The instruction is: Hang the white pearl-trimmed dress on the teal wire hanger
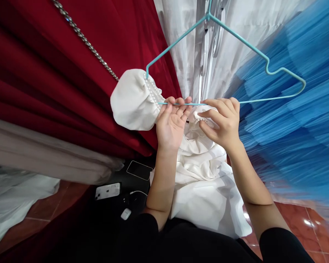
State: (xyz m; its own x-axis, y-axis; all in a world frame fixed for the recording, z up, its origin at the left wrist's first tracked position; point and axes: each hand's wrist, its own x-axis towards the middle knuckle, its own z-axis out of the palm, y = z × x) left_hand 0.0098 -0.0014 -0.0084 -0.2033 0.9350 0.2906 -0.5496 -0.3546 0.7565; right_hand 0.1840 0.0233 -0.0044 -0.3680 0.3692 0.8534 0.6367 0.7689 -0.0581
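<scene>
A light-blue wire hanger [237,33] hangs in front of me, with one end inside a puffed sleeve [133,100] of a white dress [205,201]. The sleeve's edge is trimmed with pearl beads. My left hand [173,122] is palm up, its fingers curled round the hanger's bottom bar. My right hand [222,120] lies across the same bar, its thumb and fingers at the gathered, pearl-edged white fabric; the exact grip is partly hidden. The hanger's right arm is bare. The dress body drapes down over my lap between my forearms.
Red curtain-like fabric [84,84] with a rhinestone chain [79,33] is at left, blue tulle [296,109] at right. Behind is a metal rack post [199,54]. A white phone [108,191], a dark phone [139,170] and an earbud case [125,214] lie on a black surface.
</scene>
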